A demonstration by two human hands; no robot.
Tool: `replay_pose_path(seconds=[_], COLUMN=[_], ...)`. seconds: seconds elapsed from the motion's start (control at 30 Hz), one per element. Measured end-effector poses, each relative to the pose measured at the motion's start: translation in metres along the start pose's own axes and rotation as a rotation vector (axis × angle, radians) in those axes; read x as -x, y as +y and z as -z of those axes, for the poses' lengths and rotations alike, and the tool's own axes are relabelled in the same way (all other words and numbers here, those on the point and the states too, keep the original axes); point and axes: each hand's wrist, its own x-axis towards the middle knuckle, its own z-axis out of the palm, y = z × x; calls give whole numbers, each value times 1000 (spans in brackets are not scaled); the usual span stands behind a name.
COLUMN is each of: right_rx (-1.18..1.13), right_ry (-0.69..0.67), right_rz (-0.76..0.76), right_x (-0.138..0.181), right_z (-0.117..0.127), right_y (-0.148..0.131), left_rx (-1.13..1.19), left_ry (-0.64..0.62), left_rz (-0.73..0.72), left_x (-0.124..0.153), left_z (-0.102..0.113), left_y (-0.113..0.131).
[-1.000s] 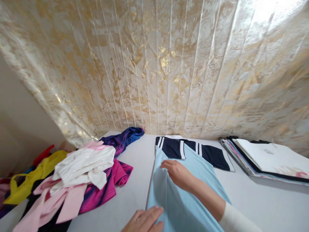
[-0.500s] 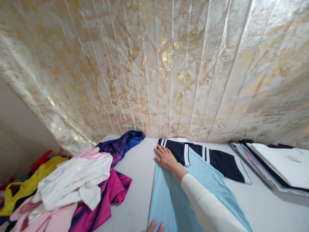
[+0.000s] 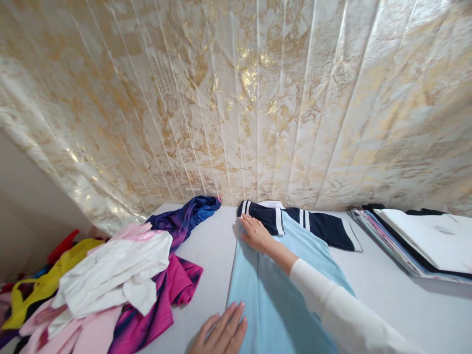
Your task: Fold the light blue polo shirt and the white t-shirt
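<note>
**Light blue shirt pressed flat under both hands**

A pleated curtain (image 3: 236, 98), cream with gold patterning, is seen hanging across the whole background. Below it a pale grey worktop (image 3: 405, 305) is spread with clothing. A loose heap of garments (image 3: 110, 280) in white, pink, magenta, yellow and dark blue is piled at the left side, well apart from a stack of folded clothes (image 3: 416, 241) at the far right edge.

Between them, a light blue shirt (image 3: 273, 305) with navy, white-striped sleeves is laid lengthwise at the middle of the worktop, collar towards the curtain and one sleeve stretched out to the right.

The right hand (image 3: 256, 233), on a white-sleeved arm, is placed flat near the collar, at the shirt's upper left edge, its fingers extended and gripping nothing. The left hand (image 3: 221, 334) is laid palm down at the shirt's lower left edge, partly cut off by the frame, its fingers likewise spread open and holding nothing.
</note>
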Motion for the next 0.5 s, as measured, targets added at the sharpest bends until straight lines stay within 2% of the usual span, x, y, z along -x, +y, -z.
replay_pose_path(seconds=[0.13,0.2,0.5], right_rx=[4,5,6], right_ry=[-13,-16,-15], right_rz=[-32,-39,15], right_x=[50,64,75], right_z=[-8,-12,-1], right_y=[-23,-27,-28], left_rx=[-82,-123,-156], left_ry=[52,76,104], left_rz=[-18,-18,-102], left_x=[4,3,5], left_z=[9,12,26], left_y=[15,22,23])
